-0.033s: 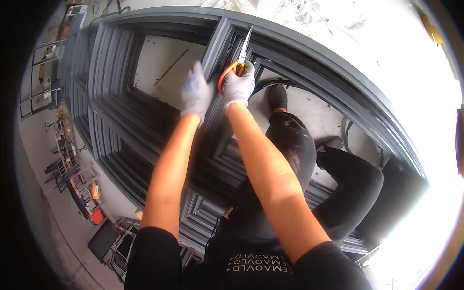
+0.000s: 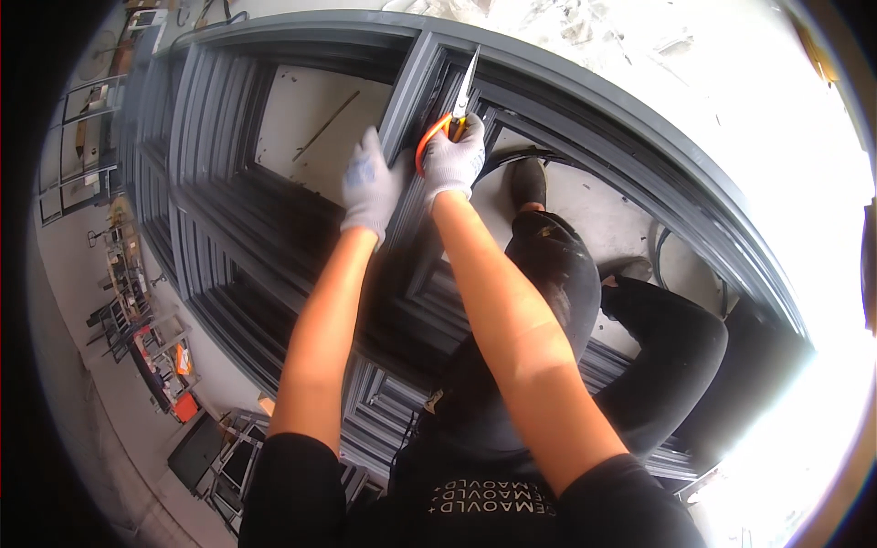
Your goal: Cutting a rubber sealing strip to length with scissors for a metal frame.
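My right hand [image 2: 454,157], in a light grey glove, is closed around the orange handles of a pair of scissors [image 2: 464,91]. The blades point away from me, over the dark grey window frames [image 2: 402,96], and look closed together. To its left is my left hand [image 2: 371,187], gloved the same way with a blue patch on the back. Its fingers are stretched out beside the frames' middle bar, with nothing visible in them. Whether it touches the bar I cannot tell.
The frames lie stacked, with openings down to the pale floor [image 2: 324,114]. My legs stand within the right opening, near a black strip [image 2: 521,155] curling around my shoe. Crumpled clear plastic [image 2: 566,23] lies beyond the stack. A cluttered workbench [image 2: 151,352] stands at the left.
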`<action>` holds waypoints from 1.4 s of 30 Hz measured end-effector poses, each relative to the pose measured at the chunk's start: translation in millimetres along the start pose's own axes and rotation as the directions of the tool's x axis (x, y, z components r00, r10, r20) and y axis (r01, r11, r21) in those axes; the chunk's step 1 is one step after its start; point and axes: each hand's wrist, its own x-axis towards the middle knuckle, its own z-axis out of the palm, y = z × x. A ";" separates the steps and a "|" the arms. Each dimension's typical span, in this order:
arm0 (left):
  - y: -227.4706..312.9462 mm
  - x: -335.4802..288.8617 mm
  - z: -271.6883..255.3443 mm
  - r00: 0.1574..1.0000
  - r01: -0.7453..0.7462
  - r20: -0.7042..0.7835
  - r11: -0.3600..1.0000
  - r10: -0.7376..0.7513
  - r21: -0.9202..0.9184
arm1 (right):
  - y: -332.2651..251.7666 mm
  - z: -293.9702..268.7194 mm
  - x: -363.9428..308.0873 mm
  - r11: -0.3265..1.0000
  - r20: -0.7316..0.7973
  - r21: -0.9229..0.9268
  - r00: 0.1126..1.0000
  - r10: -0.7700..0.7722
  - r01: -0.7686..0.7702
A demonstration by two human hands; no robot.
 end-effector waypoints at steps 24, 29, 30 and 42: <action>29.9 64.5 -30.2 0.959 -0.118 0.261 0.993 0.111 0.012 | -3.9 -12.9 0.7 0.999 -0.040 0.038 0.998 -0.038 0.039; -39.0 -9.5 -10.9 0.974 -0.166 0.155 0.986 0.165 -0.007 | -35.5 -36.0 -0.6 0.851 0.373 0.440 0.921 0.115 -0.285; -51.8 -29.8 -8.2 0.981 -0.105 0.162 0.994 0.105 -0.006 | -52.2 -46.8 -9.2 0.840 0.429 0.456 0.899 0.082 -0.294; 4.4 13.2 -6.1 0.995 -0.099 0.022 0.993 0.098 0.061 | -69.8 -86.4 6.0 0.740 0.316 0.644 0.949 -0.024 -0.196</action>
